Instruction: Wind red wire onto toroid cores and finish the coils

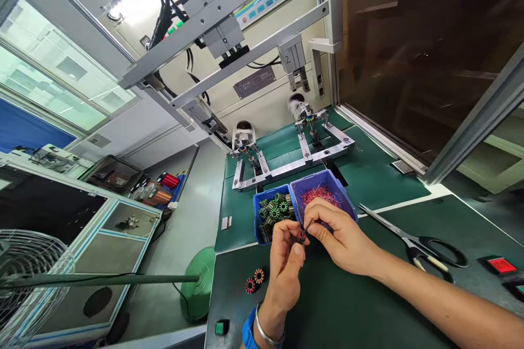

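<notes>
Between the thumb and fingers of my left hand [285, 264] is a small wound motor stator [301, 236] with red windings. My right hand [344, 237] pinches a thin dark stick-like piece [308, 225], its tip at the stator; I cannot make out its exact kind. Left of my left hand, two wound stators, one red [250, 286] and one orange-red [258, 276], lie on the green mat. Just beyond my hands, a blue bin [259, 232] holds many green-ended stator cores. Beside it, a violet-blue bin [350, 208] contains tangled red wire scraps.
Scissors [413, 242] lie to the right, near a red button [501, 265]. A green button [221, 328] sits front left. Behind the bins stands a winding machine with a metal fixture frame [286, 168]. A fan stand [200, 283] rises from the floor at left.
</notes>
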Demonstrator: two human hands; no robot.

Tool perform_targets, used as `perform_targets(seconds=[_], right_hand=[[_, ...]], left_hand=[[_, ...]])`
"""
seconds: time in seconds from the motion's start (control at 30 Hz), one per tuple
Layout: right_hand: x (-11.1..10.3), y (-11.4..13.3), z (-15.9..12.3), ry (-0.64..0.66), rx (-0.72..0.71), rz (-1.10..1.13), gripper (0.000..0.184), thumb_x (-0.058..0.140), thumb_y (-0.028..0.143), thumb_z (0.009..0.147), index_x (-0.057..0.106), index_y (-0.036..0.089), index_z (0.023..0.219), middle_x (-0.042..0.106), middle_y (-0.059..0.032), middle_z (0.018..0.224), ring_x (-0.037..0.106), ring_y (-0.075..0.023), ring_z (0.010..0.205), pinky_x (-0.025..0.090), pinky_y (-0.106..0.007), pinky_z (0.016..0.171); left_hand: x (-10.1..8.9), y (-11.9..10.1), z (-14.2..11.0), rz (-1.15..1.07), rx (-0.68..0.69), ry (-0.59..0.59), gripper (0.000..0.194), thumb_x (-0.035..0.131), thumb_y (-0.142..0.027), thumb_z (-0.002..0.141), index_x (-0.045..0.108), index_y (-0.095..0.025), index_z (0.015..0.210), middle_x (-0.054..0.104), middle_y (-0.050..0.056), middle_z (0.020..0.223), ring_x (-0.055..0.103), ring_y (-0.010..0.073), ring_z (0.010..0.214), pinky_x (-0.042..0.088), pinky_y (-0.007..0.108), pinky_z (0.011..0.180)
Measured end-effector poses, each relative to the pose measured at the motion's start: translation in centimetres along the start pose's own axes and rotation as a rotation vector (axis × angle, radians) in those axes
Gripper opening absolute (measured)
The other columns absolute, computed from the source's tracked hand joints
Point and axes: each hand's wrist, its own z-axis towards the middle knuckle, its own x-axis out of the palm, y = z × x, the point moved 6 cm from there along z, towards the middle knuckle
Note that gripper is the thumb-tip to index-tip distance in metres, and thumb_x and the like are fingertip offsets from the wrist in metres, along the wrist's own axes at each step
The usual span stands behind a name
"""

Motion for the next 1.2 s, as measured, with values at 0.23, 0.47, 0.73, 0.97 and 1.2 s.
perform_targets(seconds=[0.23, 0.47, 0.73, 0.97, 1.2], right_hand=[[-0.3, -0.8, -0.1, -0.064, 0.059, -0.049, 0.01, 0.052, 0.018, 0.096, 0.06, 0.021, 0.091, 0.058, -0.0016, 0.085, 0.056, -0.0144, 0.077, 0.047, -0.027, 0.069], [-0.3, 0.1, -0.4, -0.142, 0.038, -0.074, 0.016, 0.056, 0.015, 0.087, 0.057, 0.021, 0.072, 0.055, 0.0008, 0.069, 0.051, -0.012, 0.06, 0.045, -0.025, 0.054], [0.3, 0.2, -1.0, -0.232, 0.081, -0.161, 0.009, 0.064, 0.018, 0.083, 0.064, 0.02, 0.075, 0.06, -0.0007, 0.07, 0.053, -0.0104, 0.053, 0.047, -0.023, 0.047], [0.6, -0.3, -0.9, -0.149, 0.129, -0.136, 0.02, 0.054, 0.02, 0.091, 0.061, 0.02, 0.072, 0.057, -0.001, 0.068, 0.054, -0.0128, 0.059, 0.046, -0.024, 0.052], [0.6, -0.1, -0.7, -0.137, 0.07, -0.181, 0.018, 0.053, 0.016, 0.088, 0.054, 0.021, 0.071, 0.054, 0.0003, 0.068, 0.051, -0.0118, 0.057, 0.044, -0.024, 0.051]], left_hand=[[0.0, 0.0, 0.1, 0.013, 0.037, 0.005, 0.021, 0.056, -0.043, 0.096, 0.062, -0.023, 0.1, 0.057, 0.001, 0.082, 0.048, 0.0104, 0.066, 0.041, 0.021, 0.059], [-0.7, -0.5, 0.0, 0.201, 0.099, -0.141, 0.021, 0.059, -0.043, 0.095, 0.062, -0.023, 0.101, 0.058, 0.002, 0.09, 0.054, 0.0153, 0.08, 0.045, 0.027, 0.072], [-0.7, -1.0, -0.4, 0.394, 0.27, -0.214, 0.015, 0.056, -0.034, 0.097, 0.061, -0.022, 0.103, 0.06, 0.004, 0.094, 0.058, 0.0176, 0.088, 0.048, 0.031, 0.081], [-0.6, -1.3, -0.3, 0.385, 0.299, -0.227, 0.012, 0.059, -0.033, 0.095, 0.061, -0.021, 0.097, 0.059, 0.004, 0.093, 0.057, 0.0187, 0.09, 0.047, 0.032, 0.083], [-0.3, -1.1, -0.3, 0.339, 0.255, -0.211, 0.011, 0.057, -0.032, 0.096, 0.059, -0.022, 0.096, 0.057, 0.003, 0.092, 0.057, 0.0167, 0.085, 0.048, 0.029, 0.079]])
